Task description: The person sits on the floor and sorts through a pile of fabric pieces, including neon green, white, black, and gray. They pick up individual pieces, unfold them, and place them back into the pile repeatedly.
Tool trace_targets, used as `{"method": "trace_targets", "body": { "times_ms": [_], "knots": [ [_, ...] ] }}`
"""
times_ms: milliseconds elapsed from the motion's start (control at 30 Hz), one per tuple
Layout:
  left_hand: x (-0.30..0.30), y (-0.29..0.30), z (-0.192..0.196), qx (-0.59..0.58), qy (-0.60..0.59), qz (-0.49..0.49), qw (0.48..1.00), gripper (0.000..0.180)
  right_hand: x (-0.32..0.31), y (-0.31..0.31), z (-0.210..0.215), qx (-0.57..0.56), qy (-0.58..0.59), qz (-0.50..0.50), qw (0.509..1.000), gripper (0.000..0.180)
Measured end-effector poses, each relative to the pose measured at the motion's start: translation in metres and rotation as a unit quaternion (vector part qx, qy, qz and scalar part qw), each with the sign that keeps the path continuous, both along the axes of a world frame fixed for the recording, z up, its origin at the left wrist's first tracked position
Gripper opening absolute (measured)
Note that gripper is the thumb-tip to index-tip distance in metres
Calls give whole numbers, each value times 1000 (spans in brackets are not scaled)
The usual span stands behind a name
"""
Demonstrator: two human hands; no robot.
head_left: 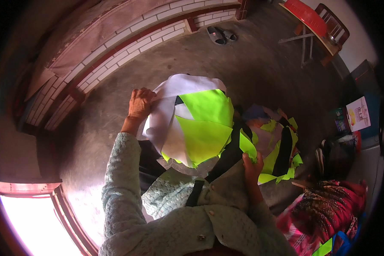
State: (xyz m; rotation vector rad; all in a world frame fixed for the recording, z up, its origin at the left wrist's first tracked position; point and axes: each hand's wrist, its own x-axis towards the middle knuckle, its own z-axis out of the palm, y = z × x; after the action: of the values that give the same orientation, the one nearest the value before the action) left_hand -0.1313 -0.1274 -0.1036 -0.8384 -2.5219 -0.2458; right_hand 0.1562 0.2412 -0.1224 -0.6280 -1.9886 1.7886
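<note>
- Concrete floor [260, 68]: spans the scene; a pair of sandals [222, 35] lies far.
- Pile of yellow-green and black fabric pieces [277, 147]: lies right of centre, on the floor.
- White and yellow-green fabric panel [192, 123]: held up at centre, between both hands.
- Left hand [140, 104]: fingers closed on the panel's white left edge.
- Right hand [251, 164]: pinches the panel's yellow-green right corner.
</note>
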Motion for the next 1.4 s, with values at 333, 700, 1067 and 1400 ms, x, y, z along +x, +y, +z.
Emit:
{"method": "trace_targets", "body": {
  "times_ms": [333, 700, 1067, 1400],
  "knots": [
    [31, 9, 24, 117, -78, 131, 981, 34, 2, 0, 15, -74, -26, -15, 997, 13],
    [141, 108, 43, 427, -373, -96, 818, 31, -38, 7, 41, -427, 185, 261, 846, 49],
    [181, 157, 44, 658, -583, -152, 452, 39, -46, -34, 42, -406, 71, 372, 832, 66],
    [184, 142, 27, 644, -481, -111, 585, 16, -36, -24, 14, -224, 52, 252, 940, 31]
  ]
}}
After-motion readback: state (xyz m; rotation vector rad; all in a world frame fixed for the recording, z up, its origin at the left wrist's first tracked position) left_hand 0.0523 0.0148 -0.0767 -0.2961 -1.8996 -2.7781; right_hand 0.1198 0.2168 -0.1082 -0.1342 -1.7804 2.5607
